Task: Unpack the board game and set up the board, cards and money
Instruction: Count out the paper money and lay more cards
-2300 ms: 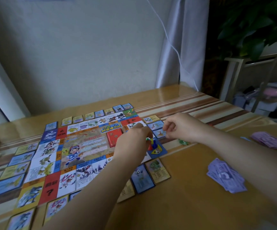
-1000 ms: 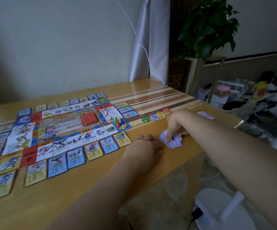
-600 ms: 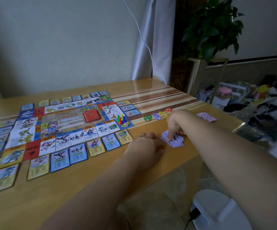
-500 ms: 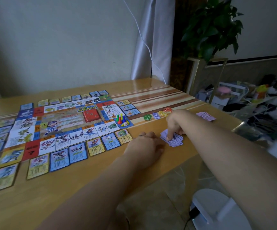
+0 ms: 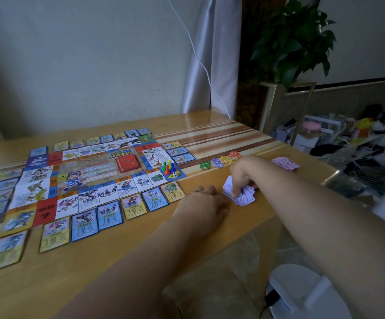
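Note:
The game board (image 5: 90,178) lies flat on the wooden table (image 5: 76,268), ringed by rows of property cards (image 5: 108,215). A red card deck (image 5: 127,164) sits on the board's middle, and coloured pawns (image 5: 168,168) with a die stand on its near right corner. My right hand (image 5: 242,174) pinches a loose pile of purple money notes (image 5: 241,194) near the table's right edge, lifting some of them. My left hand (image 5: 202,204) rests on the table just left of that pile, fingers relaxed and holding nothing.
Small coloured paper pieces (image 5: 219,161) lie in a row right of the board. A second purple money stack (image 5: 286,163) sits at the table's far right corner. Beyond the edge are a white fan base (image 5: 306,293), a potted plant (image 5: 295,40) and clutter.
My hands left the board's pawn corner and moved to the purple notes at the right. In the last half second my right hand has started lifting notes off the pile.

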### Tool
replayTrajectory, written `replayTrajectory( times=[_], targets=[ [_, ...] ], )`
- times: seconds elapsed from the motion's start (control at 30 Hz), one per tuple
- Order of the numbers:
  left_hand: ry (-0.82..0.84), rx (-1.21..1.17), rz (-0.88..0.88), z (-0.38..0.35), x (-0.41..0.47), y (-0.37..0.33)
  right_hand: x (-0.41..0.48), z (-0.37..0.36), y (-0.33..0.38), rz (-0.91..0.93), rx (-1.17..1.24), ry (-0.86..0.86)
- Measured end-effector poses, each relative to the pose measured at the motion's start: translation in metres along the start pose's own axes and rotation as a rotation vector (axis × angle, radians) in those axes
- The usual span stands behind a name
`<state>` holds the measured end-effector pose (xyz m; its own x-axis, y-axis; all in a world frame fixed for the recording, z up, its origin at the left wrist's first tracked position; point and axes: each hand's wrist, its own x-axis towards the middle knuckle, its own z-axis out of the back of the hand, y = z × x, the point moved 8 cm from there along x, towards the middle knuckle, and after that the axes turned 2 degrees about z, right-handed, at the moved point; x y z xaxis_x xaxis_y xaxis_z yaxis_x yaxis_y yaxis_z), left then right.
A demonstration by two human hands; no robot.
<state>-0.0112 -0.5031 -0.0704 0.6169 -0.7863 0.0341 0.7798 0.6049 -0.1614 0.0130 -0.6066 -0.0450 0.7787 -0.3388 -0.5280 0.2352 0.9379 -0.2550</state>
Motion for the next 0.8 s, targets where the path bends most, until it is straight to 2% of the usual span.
replayTrajectory(
  times=[0.17,0.27,0.33,0.43,0.5,0.53,0.57,0.63,0.7,0.8],
  targets=[
    [-0.023,0.013,-0.014,0.0,0.0,-0.001,0.007,0.001,0.007,0.021,-0.065,-0.023],
    [-0.031,-0.122,-0.04,0.003,-0.003,0.002,0.003,0.001,0.008,0.06,-0.042,-0.051],
    [-0.062,-0.36,0.0,0.012,-0.008,0.014,-0.002,0.004,0.008,0.154,0.166,-0.123],
    [-0.217,-0.789,0.213,0.034,-0.025,0.049,-0.027,0.023,0.019,0.421,0.761,-0.263],
    [-0.242,-1.302,0.307,0.041,-0.041,0.062,-0.053,0.035,0.037,0.618,1.064,-0.281],
    [-0.215,-1.562,0.297,0.046,-0.049,0.062,-0.066,0.042,0.048,0.706,1.142,-0.297],
    [-0.18,-1.756,0.265,0.052,-0.059,0.06,-0.081,0.047,0.062,0.792,1.18,-0.321],
    [-0.11,-1.95,0.167,0.064,-0.079,0.053,-0.106,0.054,0.091,0.93,1.205,-0.375],
    [-0.121,-2.018,0.088,0.075,-0.101,0.052,-0.122,0.055,0.117,1.002,1.222,-0.418],
    [-0.219,-2.052,0.162,0.074,-0.13,0.066,-0.137,0.054,0.149,1.042,1.154,-0.53]
  ],
)
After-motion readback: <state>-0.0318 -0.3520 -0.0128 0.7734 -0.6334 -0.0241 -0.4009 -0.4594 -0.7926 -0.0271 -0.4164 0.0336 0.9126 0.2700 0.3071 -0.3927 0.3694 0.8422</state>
